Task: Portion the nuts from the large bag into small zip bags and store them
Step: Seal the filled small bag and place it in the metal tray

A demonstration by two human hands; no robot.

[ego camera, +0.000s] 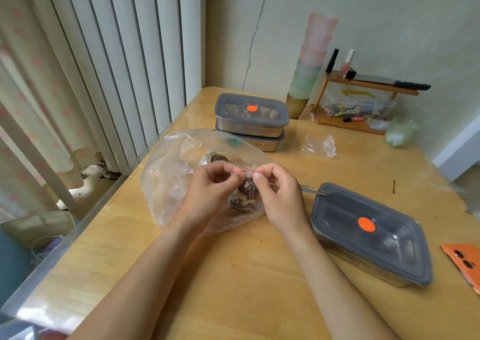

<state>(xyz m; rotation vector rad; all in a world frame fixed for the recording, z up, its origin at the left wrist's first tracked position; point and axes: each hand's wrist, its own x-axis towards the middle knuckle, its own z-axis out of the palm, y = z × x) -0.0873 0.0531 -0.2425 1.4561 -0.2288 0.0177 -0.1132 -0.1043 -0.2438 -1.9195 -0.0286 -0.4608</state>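
Note:
A small zip bag [245, 194] with a red seal strip hangs between my hands, filled with dark and pale nuts. My left hand [210, 187] pinches the left end of the strip. My right hand [279, 196] pinches the right end with thumb and fingers. Behind and under them lies the large clear plastic bag [171, 173], crumpled and open, with a few nuts inside. A steel container with a grey lid and orange dot [368, 231] sits to the right, a metal spoon [315, 190] lying on its near corner.
Two stacked lidded containers [252, 117] stand at the back, the top one holding nuts. An empty small bag [320, 146] lies beside them. Stacked cups [310, 64], a wooden rack [363, 100], a green glass [398, 131] and an orange phone [465, 261] sit to the right.

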